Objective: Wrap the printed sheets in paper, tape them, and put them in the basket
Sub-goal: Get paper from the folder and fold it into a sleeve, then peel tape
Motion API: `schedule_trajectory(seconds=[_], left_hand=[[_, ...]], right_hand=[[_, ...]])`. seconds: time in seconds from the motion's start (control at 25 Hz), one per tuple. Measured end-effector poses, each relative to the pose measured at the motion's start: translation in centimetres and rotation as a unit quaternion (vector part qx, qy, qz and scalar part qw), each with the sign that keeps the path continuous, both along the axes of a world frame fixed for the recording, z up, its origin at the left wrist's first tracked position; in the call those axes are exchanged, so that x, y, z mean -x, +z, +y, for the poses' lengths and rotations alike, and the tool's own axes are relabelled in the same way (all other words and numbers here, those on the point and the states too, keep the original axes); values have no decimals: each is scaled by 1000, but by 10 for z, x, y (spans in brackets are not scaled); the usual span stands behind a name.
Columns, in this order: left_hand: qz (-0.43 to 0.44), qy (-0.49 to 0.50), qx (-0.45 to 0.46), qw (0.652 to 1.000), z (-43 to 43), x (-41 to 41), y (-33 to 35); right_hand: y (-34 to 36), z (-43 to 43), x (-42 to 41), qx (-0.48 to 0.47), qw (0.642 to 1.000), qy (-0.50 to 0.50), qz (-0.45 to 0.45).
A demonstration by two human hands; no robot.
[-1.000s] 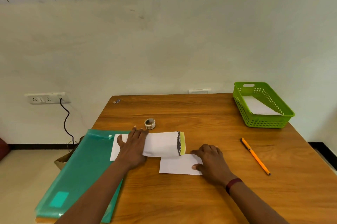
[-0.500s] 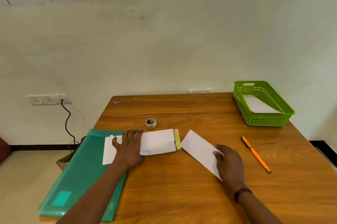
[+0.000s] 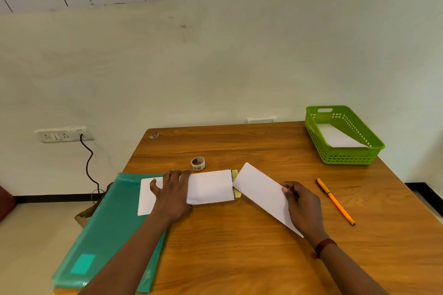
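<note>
On table (image 3: 239,246), L hand (image 3: 171,195) flat on wrapped sheets (image 3: 211,186), R hand (image 3: 303,208) pinching loose paper (image 3: 261,190); tape roll (image 3: 198,163) behind.

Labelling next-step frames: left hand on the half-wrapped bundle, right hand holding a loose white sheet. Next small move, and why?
Probably set the loose sheet down and fetch the tape roll. The left hand pins the wrapped bundle flat, printed edge exposed, with no tape visible on it; the right hand is occupied.
</note>
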State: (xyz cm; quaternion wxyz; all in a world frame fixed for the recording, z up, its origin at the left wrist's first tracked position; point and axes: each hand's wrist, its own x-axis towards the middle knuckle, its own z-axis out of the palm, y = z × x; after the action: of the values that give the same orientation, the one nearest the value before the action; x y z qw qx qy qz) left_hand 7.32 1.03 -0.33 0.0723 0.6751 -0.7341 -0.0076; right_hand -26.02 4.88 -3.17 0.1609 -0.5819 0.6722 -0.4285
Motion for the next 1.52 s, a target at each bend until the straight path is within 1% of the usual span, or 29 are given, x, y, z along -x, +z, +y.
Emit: schedule_trajectory(seconds=[0.32, 0.48, 0.6, 0.72, 0.84, 0.96, 1.04, 1.12, 1.16, 1.2, 1.24, 1.28, 1.36, 1.4, 1.44, 1.52], left_hand=[[10, -16, 24, 1000, 0, 0, 2], [2, -39, 20, 999, 2, 1, -1], [-2, -48, 0, 999, 5, 8, -2], [4, -63, -10, 998, 10, 18, -2], [12, -80, -8, 997, 14, 29, -3], [9, -90, 0, 996, 17, 37, -3], [14, -89, 7, 996, 18, 38, -4], [24, -82, 17, 996, 18, 38, -5], [31, -78, 25, 996, 18, 37, -5], [41, -75, 36, 996, 18, 35, -6], [50, -71, 47, 995, 18, 34, -7], [57, -68, 54, 995, 18, 33, -7], [62, -63, 60, 994, 17, 32, -8], [62, -62, 60, 994, 17, 32, -7], [61, -62, 61, 994, 17, 33, -7], [58, -59, 51, 995, 17, 35, -5]], right_hand=[[11, -10, 1, 24, 992, 75, 103], [10, -20, 5, -4, 985, 103, 135], [14, -28, 2, -44, 977, 123, 170], [24, -27, -11, -81, 971, 132, 180], [26, -26, -24, -75, 970, 139, 185], [28, -23, -32, -67, 960, 158, 223], [28, -22, -33, -19, 960, 155, 231], [29, -21, -30, 65, 974, 104, 193], [28, -20, -26, 94, 983, 56, 150], [29, -17, -23, 109, 990, 4, 89], [28, -13, -19, 106, 993, -45, 9], [25, -9, -15, 84, 989, -83, -85], [19, -2, -13, 15, 956, -111, -272], [15, 0, -14, -1, 937, -109, -332], [13, 2, -14, -6, 924, -106, -368], [14, 6, -16, 1, 913, -96, -398]])
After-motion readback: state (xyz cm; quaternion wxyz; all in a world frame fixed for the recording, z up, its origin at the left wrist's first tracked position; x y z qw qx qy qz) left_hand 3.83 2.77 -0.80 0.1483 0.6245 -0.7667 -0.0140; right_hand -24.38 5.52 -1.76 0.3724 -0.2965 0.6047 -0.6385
